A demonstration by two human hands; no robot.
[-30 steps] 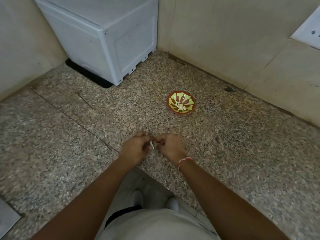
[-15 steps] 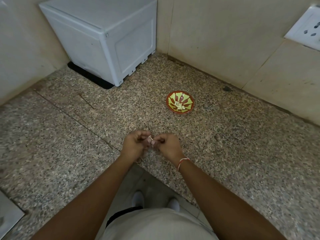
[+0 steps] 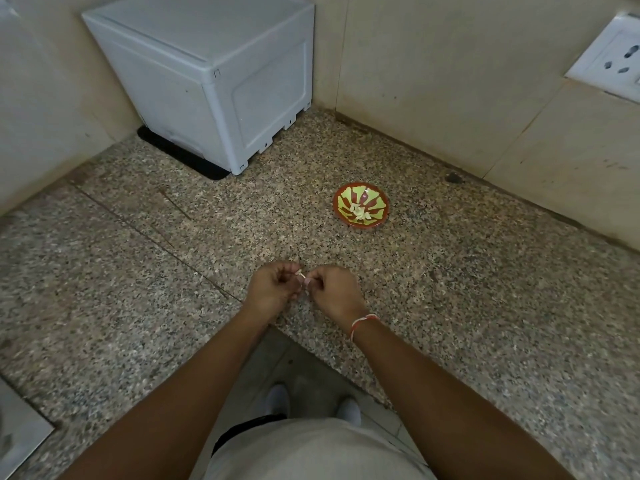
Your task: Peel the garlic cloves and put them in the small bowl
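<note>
My left hand point(image 3: 273, 289) and my right hand point(image 3: 332, 291) meet above the near edge of the speckled granite counter point(image 3: 450, 306). Between their fingertips both pinch one small pale garlic clove point(image 3: 302, 276), mostly hidden by the curled fingers. The small bowl point(image 3: 361, 210), red with yellow-green petal markings, stands farther back and to the right, apart from the hands. Several peeled pale cloves point(image 3: 359, 213) lie in its middle.
A white plastic box point(image 3: 207, 74) stands on a black mat in the back left corner. Tiled walls close the back and left, with a white socket plate point(image 3: 613, 60) at top right. A metal sink edge point(image 3: 17, 434) shows at bottom left. My feet are below the counter edge.
The hands stay together on the clove, with only small finger shifts. The camera has tilted slightly, so the bowl and box sit a little differently in view.
</note>
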